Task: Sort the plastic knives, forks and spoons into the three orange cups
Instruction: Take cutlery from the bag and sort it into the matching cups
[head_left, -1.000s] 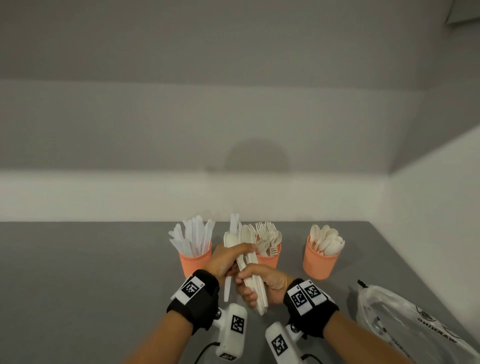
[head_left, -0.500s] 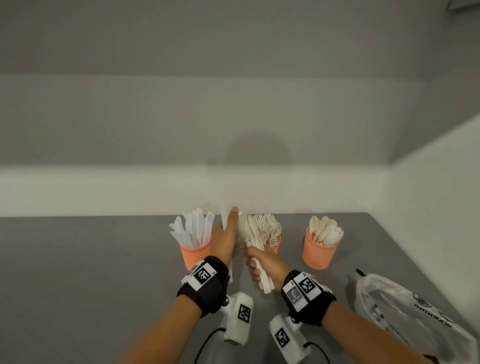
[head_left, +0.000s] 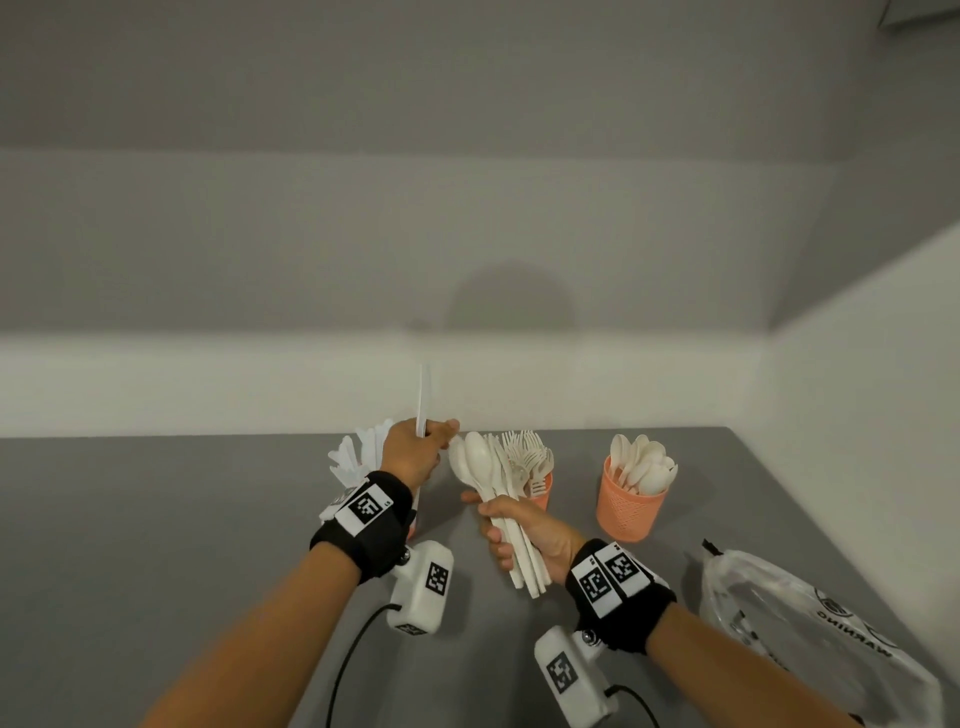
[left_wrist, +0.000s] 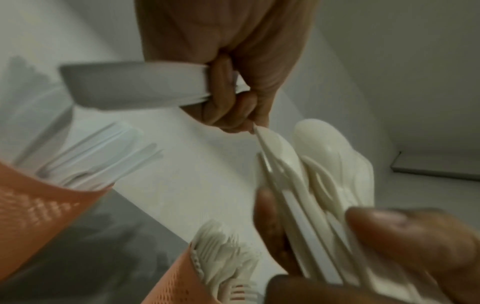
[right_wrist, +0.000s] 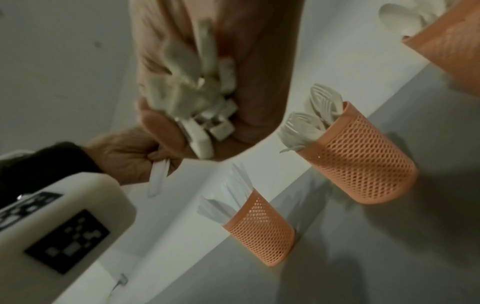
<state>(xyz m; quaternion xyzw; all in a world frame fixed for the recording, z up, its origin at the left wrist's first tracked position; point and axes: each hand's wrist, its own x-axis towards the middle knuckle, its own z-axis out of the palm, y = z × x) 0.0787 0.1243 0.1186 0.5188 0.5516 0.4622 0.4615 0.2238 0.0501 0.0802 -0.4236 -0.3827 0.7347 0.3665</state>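
Note:
My left hand (head_left: 423, 451) pinches one white plastic knife (head_left: 424, 397) and holds it upright above the left orange cup (right_wrist: 260, 223), which holds knives and is mostly hidden behind that hand in the head view. In the left wrist view the knife (left_wrist: 135, 88) runs out sideways from the curled fingers. My right hand (head_left: 511, 535) grips a bundle of mixed cutlery (head_left: 485, 470), spoon bowls up, in front of the middle cup (head_left: 541, 498) of forks. The right cup (head_left: 629, 512) holds spoons.
A clear plastic bag (head_left: 810, 629) with printed text lies on the grey table (head_left: 156, 519) at the right, near the side wall. The back wall rises just behind the cups. Wrist cameras and their cables hang below both wrists.
My left hand has drawn one knife out of the bundle and lifted it up and to the left, over the knife cup. The two hands have come apart.

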